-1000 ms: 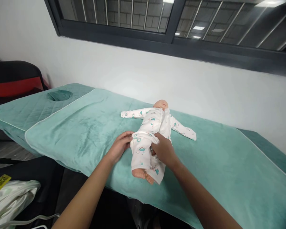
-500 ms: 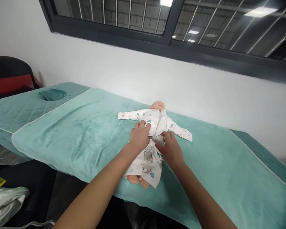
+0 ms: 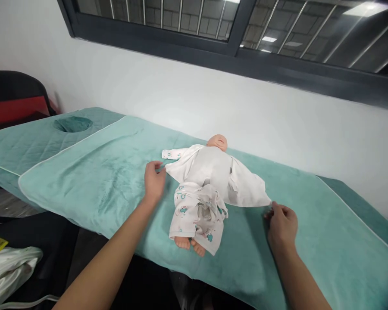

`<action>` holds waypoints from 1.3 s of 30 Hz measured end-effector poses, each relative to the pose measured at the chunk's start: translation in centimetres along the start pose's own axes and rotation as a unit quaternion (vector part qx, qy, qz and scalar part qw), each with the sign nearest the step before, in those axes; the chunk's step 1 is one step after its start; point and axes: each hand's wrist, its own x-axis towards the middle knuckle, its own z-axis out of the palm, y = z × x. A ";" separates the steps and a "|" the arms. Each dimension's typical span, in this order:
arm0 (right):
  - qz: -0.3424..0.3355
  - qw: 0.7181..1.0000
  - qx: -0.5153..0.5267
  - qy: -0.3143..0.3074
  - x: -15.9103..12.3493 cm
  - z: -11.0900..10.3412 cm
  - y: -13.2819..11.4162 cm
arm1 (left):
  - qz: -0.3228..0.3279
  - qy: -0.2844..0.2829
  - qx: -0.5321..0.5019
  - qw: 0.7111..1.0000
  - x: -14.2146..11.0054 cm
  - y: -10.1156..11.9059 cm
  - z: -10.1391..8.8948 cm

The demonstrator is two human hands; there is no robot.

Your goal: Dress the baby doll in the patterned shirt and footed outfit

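A baby doll [image 3: 217, 141] lies on its back, head toward the wall and bare feet toward me. Its white patterned baby shirt [image 3: 250, 183] is spread wide at the front, baring a pale torso. Pinched in my right hand [image 3: 282, 224] is the right front corner of the shirt, pulled out to the side. My left hand [image 3: 154, 181] grips the opposite front corner between thumb and fingers. Patterned trousers [image 3: 184, 211] cover the legs, bunched at the waist. One sleeve [image 3: 171, 154] stretches out to the left; the other is hidden under the opened flap.
The doll lies on a green padded massage bed [image 3: 93, 185] with a face hole [image 3: 73, 124] at its left end. A black and red chair [image 3: 16, 101] stands at the far left. White crumpled cloth [image 3: 14, 269] lies at lower left. A barred window [image 3: 181, 21] is above.
Both hands have moved apart from the doll's middle, drawing the shirt's two front flaps outward. The shirt has gone from mostly covering the chest to lying open.
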 end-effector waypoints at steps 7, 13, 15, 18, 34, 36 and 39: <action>-0.154 0.963 -0.062 -0.214 -4.3 2.3 -3.0 | 0.011 -0.376 -0.046 0.925 -2.4 1.0 -0.1; -0.271 0.861 -0.053 -0.428 -6.5 4.3 -6.3 | 0.029 -0.483 -0.018 0.875 -2.0 1.1 -2.1; -0.300 0.836 -0.048 -0.456 -6.5 3.9 -6.4 | 0.043 -0.504 -0.007 0.863 -2.0 1.0 -2.4; -0.302 0.806 -0.054 -0.507 -6.5 2.9 -6.6 | 0.060 -0.505 -0.009 0.861 -2.1 0.9 -2.4; -0.408 0.874 -0.103 -0.242 -3.7 6.9 -5.9 | 0.062 -0.486 -0.002 0.872 -2.7 0.7 -1.9; -0.392 0.870 -0.111 -0.277 -3.5 7.4 -5.8 | 0.068 -0.501 -0.015 0.863 -2.7 0.8 -2.1; -0.380 0.862 -0.142 -0.304 -3.4 7.3 -5.9 | 0.091 -0.503 -0.005 0.860 -2.9 0.9 -2.0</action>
